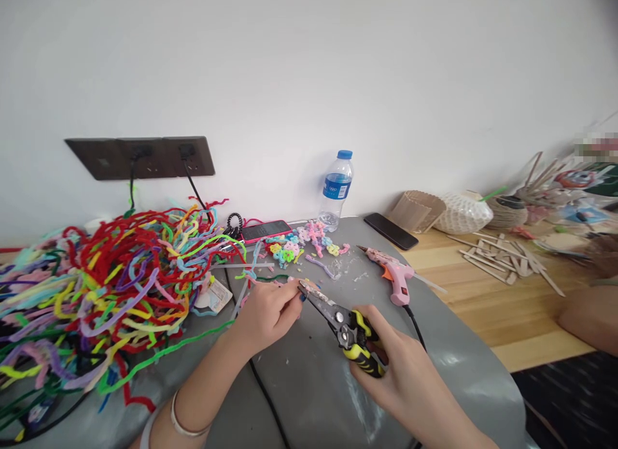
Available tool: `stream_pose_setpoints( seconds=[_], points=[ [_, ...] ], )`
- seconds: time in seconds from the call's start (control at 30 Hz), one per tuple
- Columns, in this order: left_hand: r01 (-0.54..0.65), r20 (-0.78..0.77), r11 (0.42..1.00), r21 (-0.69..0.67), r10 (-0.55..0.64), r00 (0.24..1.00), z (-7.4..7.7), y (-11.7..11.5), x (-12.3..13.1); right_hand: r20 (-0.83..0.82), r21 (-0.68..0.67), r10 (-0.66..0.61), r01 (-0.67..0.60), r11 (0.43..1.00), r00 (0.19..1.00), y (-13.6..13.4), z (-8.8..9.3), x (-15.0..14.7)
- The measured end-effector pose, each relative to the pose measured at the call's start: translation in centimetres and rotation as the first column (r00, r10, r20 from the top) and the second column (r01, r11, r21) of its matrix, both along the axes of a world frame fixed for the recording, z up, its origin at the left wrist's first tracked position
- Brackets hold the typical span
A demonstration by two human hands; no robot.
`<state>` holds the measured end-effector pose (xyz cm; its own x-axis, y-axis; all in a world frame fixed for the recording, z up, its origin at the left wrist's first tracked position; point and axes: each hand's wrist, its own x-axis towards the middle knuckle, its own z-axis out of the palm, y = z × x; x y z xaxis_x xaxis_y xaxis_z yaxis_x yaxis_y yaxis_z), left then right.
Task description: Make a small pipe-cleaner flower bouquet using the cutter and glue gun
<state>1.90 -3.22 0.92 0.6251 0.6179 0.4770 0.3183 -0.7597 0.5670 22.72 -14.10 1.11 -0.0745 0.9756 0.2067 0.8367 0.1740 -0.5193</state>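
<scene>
My right hand point(393, 352) is wrapped round the black-and-yellow handles of wire-stripper pliers point(340, 323), whose jaws point up and left. At the tips of those jaws, my left hand point(270, 311) is closed in a pinch; whatever lies between its fingers is too small and hidden to make out. Just behind the left hand are pipe cleaners, one of them dark green. Small twisted pastel pipe-cleaner pieces point(287, 249) lie beyond both hands. To the right of the pliers rests a pink hot glue gun point(393, 275) with an orange trigger, its nozzle pointing left.
A big tangled heap of coloured pipe cleaners point(130, 282) covers the left side. Against the wall stand a water bottle point(337, 190) and two phones, one black point(390, 231). Wooden sticks point(509, 259) lie on the right-hand table, where another person's arm point(591, 314) shows. Black cords cross the grey surface.
</scene>
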Motion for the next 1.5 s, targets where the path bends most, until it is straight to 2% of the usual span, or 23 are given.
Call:
stream_pose_setpoints(
  seconds=[0.4, 0.7, 0.9, 1.0, 1.1, 1.27, 1.4, 1.5],
  points=[
    [-0.059, -0.109, 0.996, 0.061, 0.066, 0.992, -0.6, 0.1, 0.2, -0.029, -0.094, -0.017, 0.015, 0.995, 0.999, -0.4, -0.5, 0.2],
    [-0.087, -0.193, 0.995, 0.039, 0.093, 0.977, -0.6, 0.0, 0.4, -0.047, -0.154, -0.041, 0.033, 0.987, 0.998, -0.6, -1.0, 0.0],
    [-0.092, -0.221, 0.995, 0.041, 0.099, 0.970, -0.4, -0.1, 0.5, -0.143, -0.242, -0.056, 0.020, 0.970, 0.988, -0.5, -1.6, 0.0],
    [-0.105, -0.238, 0.994, 0.043, 0.112, 0.965, -0.4, -0.1, 0.5, -0.133, -0.252, -0.088, 0.052, 0.966, 0.987, -0.4, -1.8, -0.1],
    [-0.115, -0.234, 0.993, 0.003, 0.112, 0.966, -0.5, 0.1, 0.5, -0.123, -0.260, -0.138, 0.103, 0.960, 0.983, -0.3, -1.5, -0.1],
    [-0.152, -0.237, 0.984, -0.093, 0.126, 0.963, -0.4, 0.3, 0.4, -0.184, -0.316, -0.157, 0.093, 0.944, 0.970, -0.1, -0.5, 0.5],
    [-0.176, -0.238, 0.978, -0.115, 0.144, 0.960, -0.1, 0.2, 0.4, -0.091, -0.330, -0.186, 0.147, 0.932, 0.978, 0.0, -0.3, 1.0],
    [-0.178, -0.235, 0.976, -0.123, 0.146, 0.961, 0.0, 0.1, 0.5, -0.087, -0.340, -0.179, 0.139, 0.930, 0.980, 0.0, -0.3, 1.1]
  ],
)
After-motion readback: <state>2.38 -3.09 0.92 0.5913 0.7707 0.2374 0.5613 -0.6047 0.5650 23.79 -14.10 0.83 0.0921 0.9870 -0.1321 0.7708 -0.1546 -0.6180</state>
